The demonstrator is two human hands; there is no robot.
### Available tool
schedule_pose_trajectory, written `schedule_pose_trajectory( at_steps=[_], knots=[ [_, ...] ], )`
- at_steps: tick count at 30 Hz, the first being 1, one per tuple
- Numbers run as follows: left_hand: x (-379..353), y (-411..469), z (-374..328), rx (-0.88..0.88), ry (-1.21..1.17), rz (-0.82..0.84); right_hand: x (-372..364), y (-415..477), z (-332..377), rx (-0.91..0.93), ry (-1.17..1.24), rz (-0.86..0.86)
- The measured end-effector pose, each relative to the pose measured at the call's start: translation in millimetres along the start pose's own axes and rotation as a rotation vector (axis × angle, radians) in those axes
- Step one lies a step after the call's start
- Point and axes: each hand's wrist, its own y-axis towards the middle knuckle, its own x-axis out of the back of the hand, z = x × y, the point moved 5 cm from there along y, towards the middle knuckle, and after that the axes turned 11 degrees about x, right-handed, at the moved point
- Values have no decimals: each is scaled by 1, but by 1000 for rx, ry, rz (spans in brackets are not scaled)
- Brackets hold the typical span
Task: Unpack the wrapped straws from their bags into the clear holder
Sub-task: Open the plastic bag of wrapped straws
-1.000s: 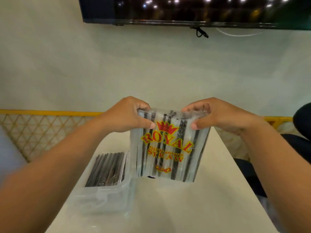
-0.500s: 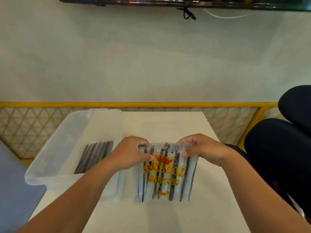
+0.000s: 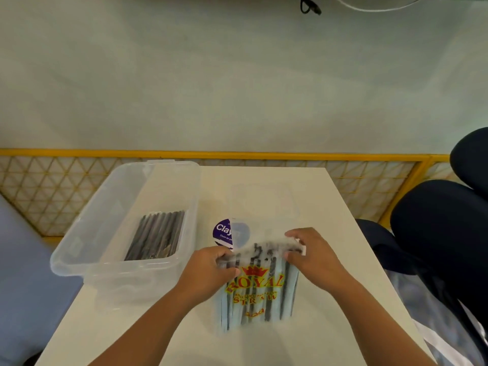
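Observation:
A clear bag of wrapped black straws (image 3: 256, 294), printed ROYAL STRAW in red and yellow, stands upright on the white table (image 3: 330, 207) in front of me. My left hand (image 3: 208, 270) pinches the bag's top left corner. My right hand (image 3: 314, 257) pinches the top right corner. The bag's top edge is blurred between them. To the left sits the clear holder (image 3: 87, 233), a plastic tub with a flat bundle of black wrapped straws (image 3: 158, 235) lying in its near half.
A round purple and white label (image 3: 223, 232) shows just behind the bag, on something clear. A yellow lattice railing (image 3: 264, 155) runs behind the table. Dark padded seats (image 3: 443, 233) stand to the right, and a blue surface (image 3: 23, 273) lies to the left.
The bag has come down from in front of my view to the table, both hands still on its top corners. My view has tilted down, bringing the holder and table fully into sight.

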Motion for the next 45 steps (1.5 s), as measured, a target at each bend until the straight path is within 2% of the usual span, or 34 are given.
schedule_pose_trajectory(
  at_steps=[3,8,10,13,16,18,21,24,28,31,35,37,39,43,45],
  knots=[
    [3,-11,-5,-34,-15,-56,7,-16,19,54,-56,-215],
    [14,-31,-36,-133,-82,-42,19,-33,44,50,-63,-300],
    [23,-41,-54,-198,-104,-68,26,-33,54,-32,20,-230],
    [22,-58,-80,-319,-35,-113,22,-27,65,-219,259,7],
    [1,-78,-96,-485,274,-268,24,-15,69,-285,345,10],
    [-23,-90,-100,-613,469,-289,26,-7,64,-289,276,-7],
    [-52,-98,-94,-782,559,-338,22,-1,56,-289,110,48],
    [-72,-89,-76,-831,649,-330,8,-3,51,-299,-14,158],
    [-100,-73,-51,-774,654,-185,-22,-10,41,-278,-150,283],
    [-98,-72,-53,-728,439,-70,-34,-10,34,-202,-209,264],
    [-92,-65,-41,-525,160,252,-32,-2,26,-133,-313,257],
    [-86,-61,-31,-462,95,320,-29,1,23,-120,-311,257],
    [-72,-53,-26,-386,-5,287,-24,2,24,-100,-275,257],
    [-31,-25,-19,-298,-188,-14,-17,6,31,-4,-209,303],
    [-19,-13,-19,-272,-185,-48,-16,8,38,63,-171,324]
  ],
)
